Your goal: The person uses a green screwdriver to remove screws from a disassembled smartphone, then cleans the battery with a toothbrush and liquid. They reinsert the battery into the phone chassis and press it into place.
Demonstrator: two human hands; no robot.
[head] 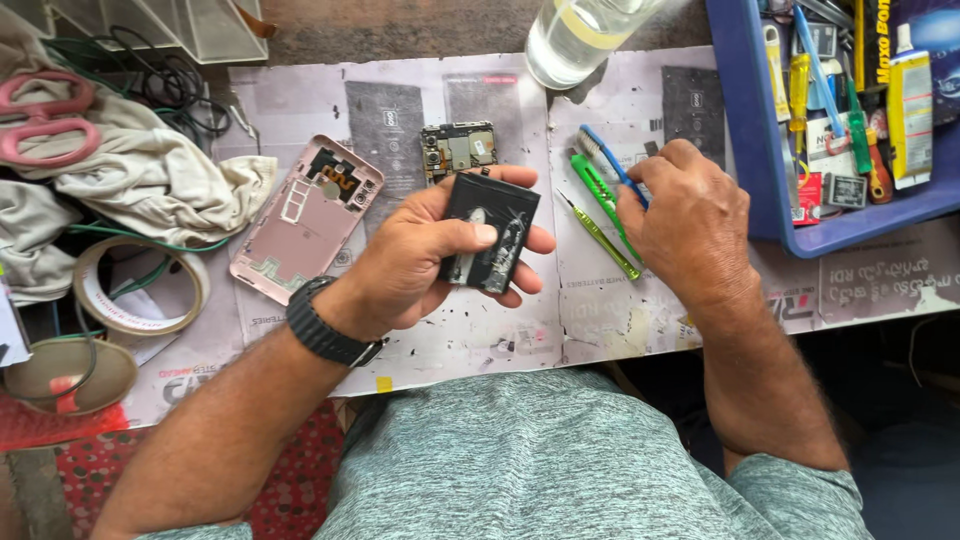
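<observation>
My left hand [420, 262] grips a flat black phone battery [490, 232] with smeared adhesive on its face, thumb pressed across it. A black watch sits on that wrist. My right hand [688, 225] rests to the right on the work mat, fingers closing around a blue toothbrush [600, 150]. Beside it lie a green utility knife [592, 180] and a thin green screwdriver [600, 238]. A pink phone back housing [305, 218] lies to the left, and a small circuit board [459, 148] lies just above the battery.
A blue tray [748, 120] of tools and glue tubes stands at the right. A clear bottle [575, 35] is at the top. Cloth [150, 175], pink scissors [45, 115], wires and tape rolls [140, 285] crowd the left side.
</observation>
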